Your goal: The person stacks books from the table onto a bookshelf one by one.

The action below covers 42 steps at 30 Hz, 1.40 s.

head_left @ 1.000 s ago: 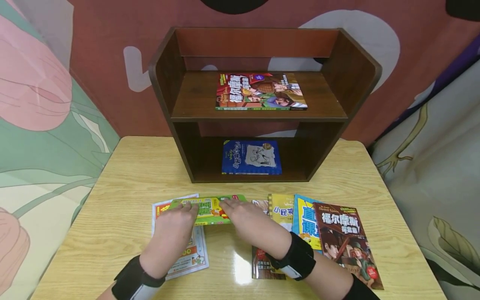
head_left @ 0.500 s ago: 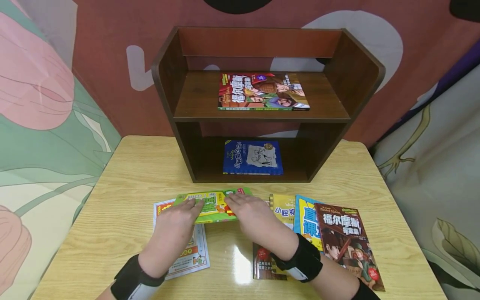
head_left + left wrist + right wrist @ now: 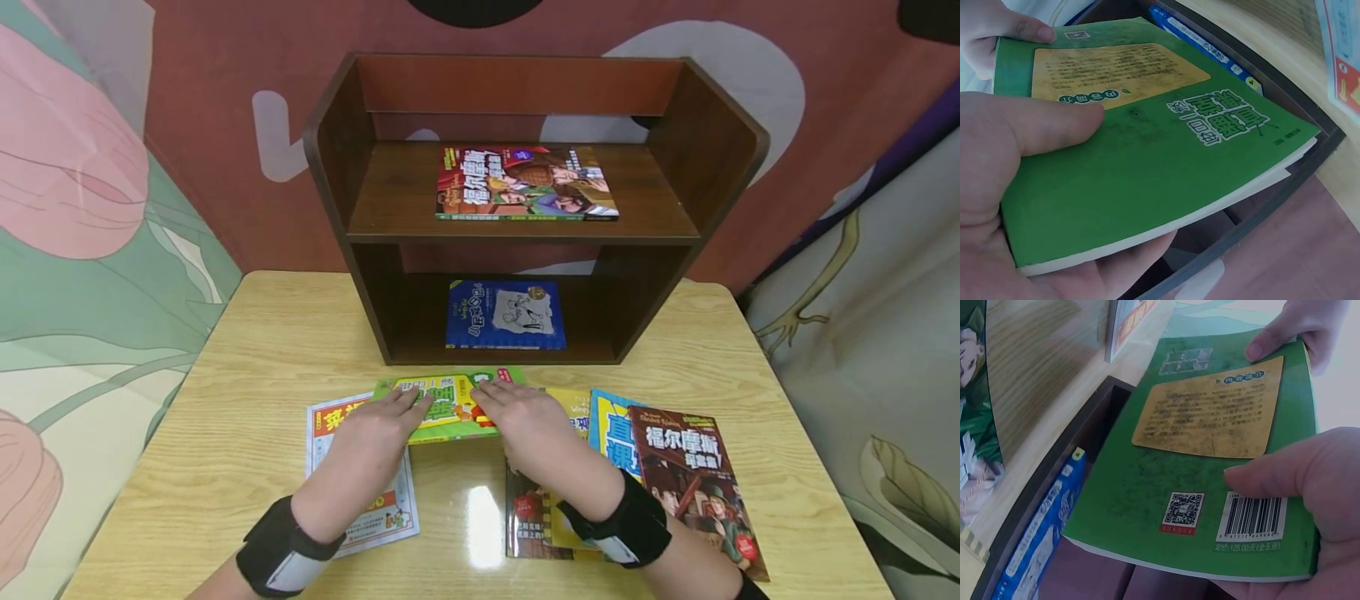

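A green book (image 3: pixel 450 407) with a yellow title panel is held between both hands, above the table in front of the shelf. My left hand (image 3: pixel 378 437) grips its left side, fingers on the front cover. The right hand (image 3: pixel 536 429) grips the other side in the same way. In the left wrist view the left thumb presses on the back cover (image 3: pixel 1147 187). The right wrist view shows the right thumb beside a barcode (image 3: pixel 1252 515). Beneath the left hand lies a white-and-red book (image 3: pixel 393 517), partly covered.
A dark brown two-tier shelf (image 3: pixel 525 240) stands behind. On its upper tier lies a red comic-style book (image 3: pixel 525 183); below lies a blue book (image 3: pixel 506 317). To the right, a yellow book (image 3: pixel 566 404), a blue-and-yellow book (image 3: pixel 615 433) and a brown book (image 3: pixel 690 483) overlap on the table (image 3: pixel 247 375).
Both hands have carried the green book rightward and slightly toward the shelf. More of the white-and-red book now shows on the left, while the yellow book is more covered.
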Tool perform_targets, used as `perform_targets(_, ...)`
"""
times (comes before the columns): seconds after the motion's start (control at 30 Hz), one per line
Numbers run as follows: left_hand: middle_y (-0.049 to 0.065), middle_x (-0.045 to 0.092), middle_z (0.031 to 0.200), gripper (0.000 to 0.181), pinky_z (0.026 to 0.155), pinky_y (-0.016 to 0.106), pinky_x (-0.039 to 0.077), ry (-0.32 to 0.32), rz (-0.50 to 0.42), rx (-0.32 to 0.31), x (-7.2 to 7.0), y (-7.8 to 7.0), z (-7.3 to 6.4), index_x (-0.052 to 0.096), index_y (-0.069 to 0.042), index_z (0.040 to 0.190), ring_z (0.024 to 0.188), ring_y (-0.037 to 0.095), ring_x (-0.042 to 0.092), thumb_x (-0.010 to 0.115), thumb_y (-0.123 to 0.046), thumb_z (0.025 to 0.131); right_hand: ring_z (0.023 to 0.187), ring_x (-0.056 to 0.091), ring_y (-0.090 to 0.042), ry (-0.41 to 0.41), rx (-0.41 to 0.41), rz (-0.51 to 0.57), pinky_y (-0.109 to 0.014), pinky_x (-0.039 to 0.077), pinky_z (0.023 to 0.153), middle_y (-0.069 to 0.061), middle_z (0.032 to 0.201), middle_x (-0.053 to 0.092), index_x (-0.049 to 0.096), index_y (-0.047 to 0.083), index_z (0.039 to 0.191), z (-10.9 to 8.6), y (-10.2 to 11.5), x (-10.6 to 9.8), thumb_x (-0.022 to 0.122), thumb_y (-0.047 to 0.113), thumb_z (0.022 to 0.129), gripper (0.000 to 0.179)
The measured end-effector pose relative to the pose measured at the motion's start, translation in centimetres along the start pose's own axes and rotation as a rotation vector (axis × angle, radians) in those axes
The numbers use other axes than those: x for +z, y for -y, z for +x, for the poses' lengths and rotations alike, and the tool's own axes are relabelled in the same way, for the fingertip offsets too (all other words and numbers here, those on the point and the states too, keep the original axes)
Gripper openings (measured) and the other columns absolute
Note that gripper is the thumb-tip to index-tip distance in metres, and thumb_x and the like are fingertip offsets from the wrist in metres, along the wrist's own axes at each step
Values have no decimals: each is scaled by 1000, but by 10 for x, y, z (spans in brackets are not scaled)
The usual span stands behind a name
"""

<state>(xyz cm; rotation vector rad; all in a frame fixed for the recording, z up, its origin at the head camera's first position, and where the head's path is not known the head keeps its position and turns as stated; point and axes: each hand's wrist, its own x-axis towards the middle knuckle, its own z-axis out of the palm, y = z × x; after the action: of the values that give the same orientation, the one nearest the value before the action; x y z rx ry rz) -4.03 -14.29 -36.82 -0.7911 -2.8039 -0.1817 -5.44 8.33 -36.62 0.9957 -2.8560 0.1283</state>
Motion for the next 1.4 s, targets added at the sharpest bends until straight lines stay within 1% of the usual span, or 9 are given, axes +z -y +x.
perform_targets(0.2,8,65,123,52,80,38,56,-21,-38,20,1,-2,11,61,-14,128,109,25,64,70,4,79,118,58,-22,-67,6,-1,-37,50,95,-8,130,59,60,9,128,-1,-12,-5,60,-3,86,45)
perform_targets(0.3,8,64,124,52,84,39,55,-33,-49,35,5,-2,22,60,-14,129,110,25,63,71,1,80,117,59,-23,-88,14,4,-38,50,94,-10,130,60,60,8,128,-1,-21,-7,60,-4,85,45)
perform_targets(0.43,8,64,124,46,87,39,54,-53,-48,69,13,0,40,60,-13,129,110,24,63,67,-2,85,119,58,-24,-67,35,6,-40,49,96,-10,132,58,58,7,130,1,-36,-6,66,-4,80,52)
perform_targets(0.6,7,65,123,42,82,36,56,-83,-23,115,27,3,66,61,-12,128,108,22,64,63,-2,88,116,60,-25,-103,27,-17,-40,50,94,-12,129,60,59,5,128,8,-60,-4,61,-5,84,45)
perform_targets(0.9,7,64,124,44,80,35,56,-119,39,118,44,5,106,61,-13,127,109,23,64,59,6,88,116,59,-26,-118,54,-34,-39,52,91,-11,130,59,58,6,130,20,-97,5,58,-9,84,48)
perform_targets(1.03,7,62,128,48,81,35,56,-103,76,112,52,7,122,59,-15,130,113,24,62,58,8,87,118,58,-27,-106,65,-47,-40,52,91,-11,132,58,55,7,133,25,-110,8,57,-8,86,49)
perform_targets(1.17,5,60,130,51,70,32,57,-58,116,98,59,11,138,58,-17,131,110,22,63,60,7,85,121,55,-27,-94,64,-47,-40,51,92,-10,134,57,54,7,134,35,-124,13,58,-6,87,49)
perform_targets(1.37,2,59,132,49,47,27,50,-25,179,73,70,20,159,57,-21,132,75,16,65,60,-1,87,123,53,-29,-134,36,-72,-41,50,94,-10,137,54,51,8,136,53,-145,25,58,-4,88,50)
perform_targets(1.4,2,58,133,50,46,27,49,-15,183,68,72,22,162,55,-21,133,74,16,64,60,-1,88,124,52,-30,-133,38,-73,-42,49,95,-11,138,53,50,9,137,55,-147,28,58,-2,89,50)
